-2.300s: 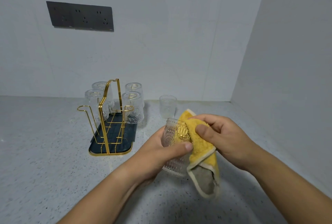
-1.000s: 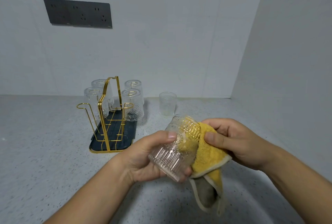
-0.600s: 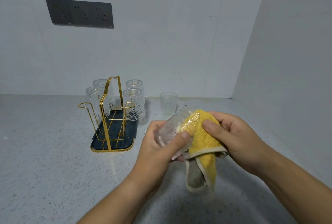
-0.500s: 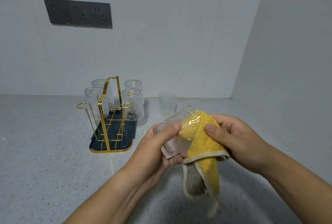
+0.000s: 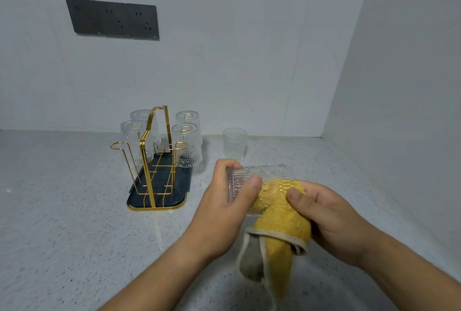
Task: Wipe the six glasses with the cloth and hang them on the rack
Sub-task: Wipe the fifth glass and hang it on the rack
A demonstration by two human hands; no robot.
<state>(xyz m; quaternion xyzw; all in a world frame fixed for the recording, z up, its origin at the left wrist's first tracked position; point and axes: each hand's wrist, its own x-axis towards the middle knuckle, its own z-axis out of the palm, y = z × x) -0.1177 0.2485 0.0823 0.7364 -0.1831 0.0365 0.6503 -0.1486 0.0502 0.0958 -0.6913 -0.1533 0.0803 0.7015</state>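
The left hand [image 5: 224, 208] is curled round the base end of the ribbed glass [image 5: 264, 173], thumb laid across the front. The glass is held on its side above the counter [image 5: 62, 211], mouth pointing right. The yellow cloth [image 5: 282, 213] is pinched by the right hand [image 5: 329, 221], thumb on top, and is pressed against the open end.

The glass is judged rigid and brittle, and light enough for one hand. Its wall is smooth, but the ribs should give the fingers purchase. It is best taken round the ribbed wall near the base, not by the thin rim. The cloth is soft and limp, and its loose tail hangs down, where it could snag.

Yellow is seen through the patterned band, so the cloth is probably pushed inside, though that cannot be settled. The rim is covered. The fingers of both hands are hidden behind glass and cloth, and the cloth's lower end is cut off by the frame edge.

Further out, the gold wire rack [image 5: 152, 158] is seen on its dark tray [image 5: 159, 193], with four hung glasses [image 5: 187, 146] upside down at the back. The pegs under them are hard to make out. Two front hooks appear free. The last glass [image 5: 234, 143] is left upright on the counter just right of the rack, faint against the wall.
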